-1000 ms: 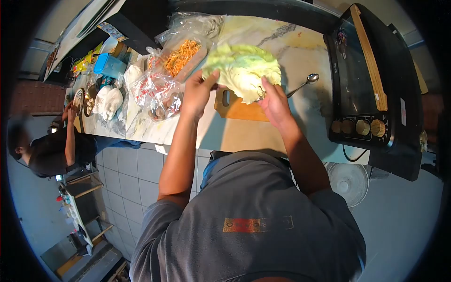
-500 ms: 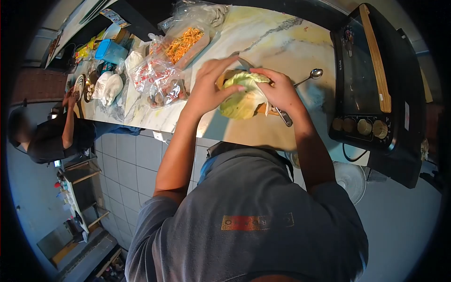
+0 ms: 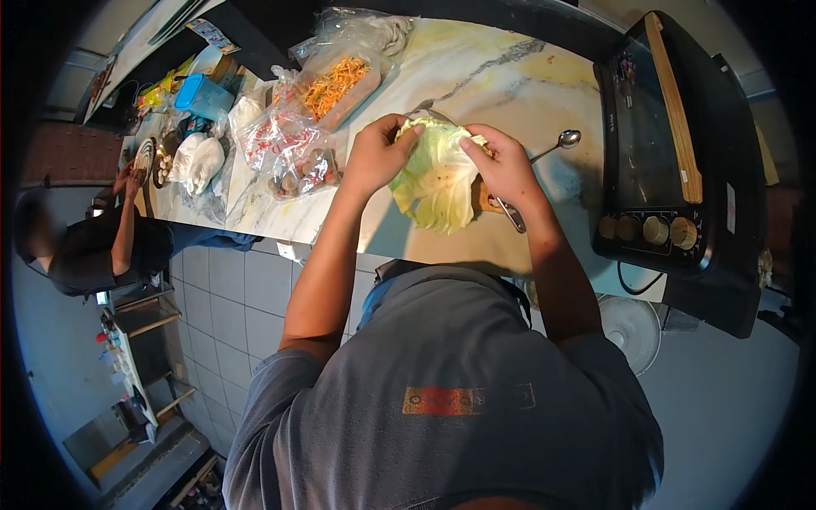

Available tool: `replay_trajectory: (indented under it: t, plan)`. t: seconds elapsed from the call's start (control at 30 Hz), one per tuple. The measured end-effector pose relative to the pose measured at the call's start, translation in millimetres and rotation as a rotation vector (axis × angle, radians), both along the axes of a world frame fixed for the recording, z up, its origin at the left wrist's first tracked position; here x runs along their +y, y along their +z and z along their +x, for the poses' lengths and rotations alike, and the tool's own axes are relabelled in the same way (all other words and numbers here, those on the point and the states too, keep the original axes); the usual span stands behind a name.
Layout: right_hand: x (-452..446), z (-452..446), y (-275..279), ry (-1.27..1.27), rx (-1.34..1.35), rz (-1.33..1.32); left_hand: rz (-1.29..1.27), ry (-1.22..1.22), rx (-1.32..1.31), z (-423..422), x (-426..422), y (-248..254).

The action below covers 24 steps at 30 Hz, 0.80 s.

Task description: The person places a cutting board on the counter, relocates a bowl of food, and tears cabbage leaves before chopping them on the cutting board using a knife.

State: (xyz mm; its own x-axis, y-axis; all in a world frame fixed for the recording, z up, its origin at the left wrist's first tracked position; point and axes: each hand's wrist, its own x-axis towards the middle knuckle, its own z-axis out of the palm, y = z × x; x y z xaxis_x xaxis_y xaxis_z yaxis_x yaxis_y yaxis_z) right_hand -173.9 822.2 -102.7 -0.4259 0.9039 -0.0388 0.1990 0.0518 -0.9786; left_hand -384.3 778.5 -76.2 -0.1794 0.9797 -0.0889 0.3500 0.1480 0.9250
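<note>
"Going by the cutting board (image 3: 486, 202), where is the cabbage leaf (image 3: 438, 178)?"

"Over it, hiding most of it; whether they touch, I can't tell."

"And the grip?"

"The left hand (image 3: 381, 155) pinches the upper left edge between thumb and fingers, the right hand (image 3: 507, 166) the upper right. Held at two corners, the leaf hangs spread open, probably so its whole face shows and no single pull tears it."

"What about that handle (image 3: 512, 216)?"

"It pokes out at the board's near right corner. A knife's, I'd guess, though the leaf covers whatever it joins. Lying there, it should be easy to reach."

"And further off?"

"The spoon (image 3: 568, 138) lies beyond the board to the right, and the oven (image 3: 654, 127) farther that way. The tray of orange shreds (image 3: 340, 87) sits beyond the board to the left, the clear bag (image 3: 293, 157) beside it, likely placed there to leave elbow room."
</note>
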Motion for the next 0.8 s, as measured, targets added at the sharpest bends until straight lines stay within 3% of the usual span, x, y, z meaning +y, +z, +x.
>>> replay_trajectory:
  t: [0.07, 0.13, 0.17, 0.27, 0.33, 0.47, 0.53, 0.8]
  plan:
    - [2, -2, 9, -0.019, -0.067, -0.004, 0.070, -0.040, 0.097, 1, 2, -3]
    - [5, -4, 20, -0.043, -0.185, 0.138, 0.536, -0.101, 0.239, 12, 7, 6]
    - [6, -4, 26, -0.043, -0.187, 0.139, 0.537, -0.100, 0.237, 13, 10, 3]
    - [7, -6, 43, -0.002, -0.290, 0.201, 0.452, -0.190, 0.191, 13, 17, -2]
    - [5, -8, 51, -0.014, -0.364, 0.315, 0.164, -0.114, 0.251, 18, 19, 8]
    - [11, -4, 42, -0.043, -0.330, 0.339, 0.079, -0.110, 0.094, 21, 23, 3]
    - [14, -2, 38, -0.039, -0.307, 0.297, 0.031, -0.026, -0.148, 24, 22, 7]
    - [12, -2, 33, 0.033, -0.263, 0.403, -0.006, 0.066, -0.243, 21, 22, 0]
